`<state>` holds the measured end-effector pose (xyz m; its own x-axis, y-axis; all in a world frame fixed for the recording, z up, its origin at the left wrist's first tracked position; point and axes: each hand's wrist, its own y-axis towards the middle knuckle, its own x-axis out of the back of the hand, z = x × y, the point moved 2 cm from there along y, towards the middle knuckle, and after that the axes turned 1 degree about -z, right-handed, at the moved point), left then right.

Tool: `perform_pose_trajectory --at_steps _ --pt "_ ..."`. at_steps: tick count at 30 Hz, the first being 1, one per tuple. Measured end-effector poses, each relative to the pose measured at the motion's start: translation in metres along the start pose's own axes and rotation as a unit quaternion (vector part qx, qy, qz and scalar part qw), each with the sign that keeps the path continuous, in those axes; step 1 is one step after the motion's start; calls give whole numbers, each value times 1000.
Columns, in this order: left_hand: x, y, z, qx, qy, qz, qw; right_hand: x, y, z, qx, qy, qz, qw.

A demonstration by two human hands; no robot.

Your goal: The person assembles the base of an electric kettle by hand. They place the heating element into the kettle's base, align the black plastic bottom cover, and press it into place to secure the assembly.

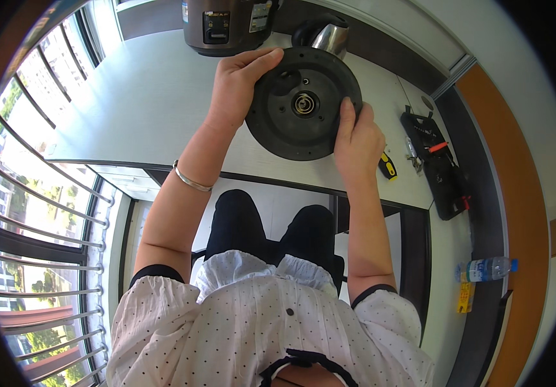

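Black round disc point(291, 132), matte, is up in front of the person, over the counter point(162, 97), approx. mid-width of the view; can't tell if its lower edge touches the surface. Its face is turned to the cam, w/ a pale coil spring point(304, 103) in the center, small holes around it and a darker oval recess to the upper L.

L hand point(236, 84): grip closed on the disc's upper-L rim. R hand point(360, 142): grip on the R rim, thumb flat on the face, other fingers partly hidden behind. So both grips hold the same piece, one per side. Silver bracelet point(191, 177) on the L forearm nr the wrist.

Behind the disc: shiny metal kettle point(332, 37) w/ dark parts, partly covered by the rim. Dark brown cooker point(229, 29) stands just L of it, top cut off by the frame.

R of the R hand: yellow-and-black handle point(388, 166) on the counter, v. near the wrist. Farther R, black tool case point(434, 168) lies open w/ an orange-red handle point(439, 147) across it; small metal tool point(413, 151) just beside its L edge. Lower R: clear bottle point(487, 269) w/ blue cap, next to a yellow pack point(464, 298).
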<state>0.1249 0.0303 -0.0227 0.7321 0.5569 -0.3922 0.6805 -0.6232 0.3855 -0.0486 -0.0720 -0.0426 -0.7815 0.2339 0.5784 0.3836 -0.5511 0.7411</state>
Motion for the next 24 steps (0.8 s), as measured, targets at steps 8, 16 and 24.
perform_pose_trajectory --at_steps 8,16,24 --pt "-1 -3 -1 -1 1 -1 1000 1 1 3 -18 3 15 1000" --pt "3 -4 -2 -3 -6 25 1000 2 -1 5 -13 -18 31 999" --pt "5 -8 -3 11 -23 52 998 1 -4 10 -11 -34 33 999"
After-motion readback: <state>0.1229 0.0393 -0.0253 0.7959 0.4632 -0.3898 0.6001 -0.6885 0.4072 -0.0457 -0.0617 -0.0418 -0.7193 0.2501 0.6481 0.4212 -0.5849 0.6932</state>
